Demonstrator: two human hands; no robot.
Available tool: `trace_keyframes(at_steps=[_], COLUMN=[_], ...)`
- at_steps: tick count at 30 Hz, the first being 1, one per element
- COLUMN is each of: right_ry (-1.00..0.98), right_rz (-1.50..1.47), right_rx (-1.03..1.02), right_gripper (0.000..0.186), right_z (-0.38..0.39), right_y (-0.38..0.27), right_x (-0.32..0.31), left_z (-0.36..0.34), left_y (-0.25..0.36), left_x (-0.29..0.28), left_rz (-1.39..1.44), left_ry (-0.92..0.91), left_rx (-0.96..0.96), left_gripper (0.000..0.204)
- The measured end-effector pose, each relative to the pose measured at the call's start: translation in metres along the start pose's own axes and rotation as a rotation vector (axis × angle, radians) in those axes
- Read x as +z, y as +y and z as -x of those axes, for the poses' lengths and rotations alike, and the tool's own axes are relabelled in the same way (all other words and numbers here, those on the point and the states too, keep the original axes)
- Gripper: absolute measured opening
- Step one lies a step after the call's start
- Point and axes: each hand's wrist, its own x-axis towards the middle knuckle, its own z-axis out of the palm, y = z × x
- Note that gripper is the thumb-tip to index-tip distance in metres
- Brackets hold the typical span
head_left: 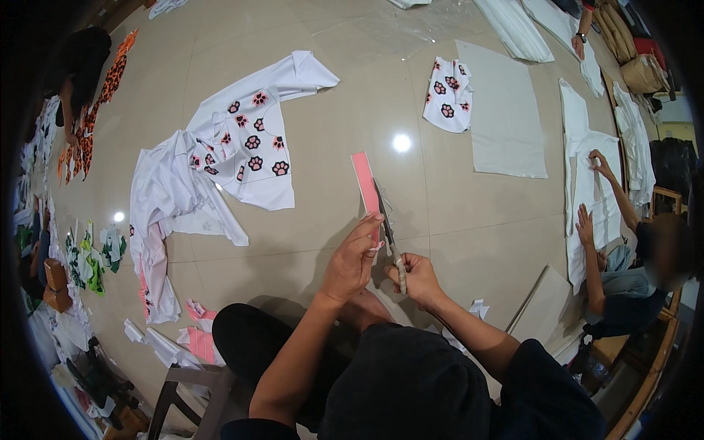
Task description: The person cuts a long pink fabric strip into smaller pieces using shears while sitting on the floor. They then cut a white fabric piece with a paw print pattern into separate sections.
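The left hand (350, 260) is pinching a pink strip (364, 176) that is sticking out past its fingers. Just beside it, the right hand (416, 281) is holding scissors (389, 231), their blades lying along the strip. Paw-print cloth (242, 143) is lying farther out, left of both hands.

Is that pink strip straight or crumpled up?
Straight, at least beyond the left hand: there the pink strip shows long, even edges.

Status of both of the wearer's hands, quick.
Left hand: closed, holding the pink strip.
Right hand: closed around the handles of the scissors.
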Motion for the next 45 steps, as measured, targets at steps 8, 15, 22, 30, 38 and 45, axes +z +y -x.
trace_keyframes(at_steps=[8, 15, 22, 30, 38, 45], right_ry=[-0.003, -0.003, 0.004, 0.007, 0.001, -0.006], right_rz=[-0.008, -0.005, 0.020, 0.022, 0.029, 0.047], right_rx=[-0.007, 0.002, 0.007, 0.005, 0.000, 0.015], right_gripper=[0.021, 0.020, 0.018, 0.019, 0.021, 0.021], right_z=[0.001, 0.002, 0.003, 0.002, -0.003, -0.002], right_y=[0.004, 0.005, 0.005, 0.007, -0.004, -0.003], right_x=[-0.002, -0.002, -0.004, -0.005, 0.000, -0.001], left_z=[0.000, -0.001, -0.001, -0.001, 0.002, 0.003], left_y=[0.001, 0.004, 0.004, 0.003, 0.003, 0.004], left_x=[0.000, -0.002, -0.002, -0.003, -0.003, -0.003], left_rz=[0.024, 0.042, 0.054, 0.052, 0.059, 0.088], left_ry=[0.000, 0.000, 0.005, -0.006, -0.014, 0.029], left_rx=[-0.012, -0.022, -0.012, -0.011, -0.013, -0.053], left_gripper=[0.016, 0.015, 0.016, 0.016, 0.017, 0.016])
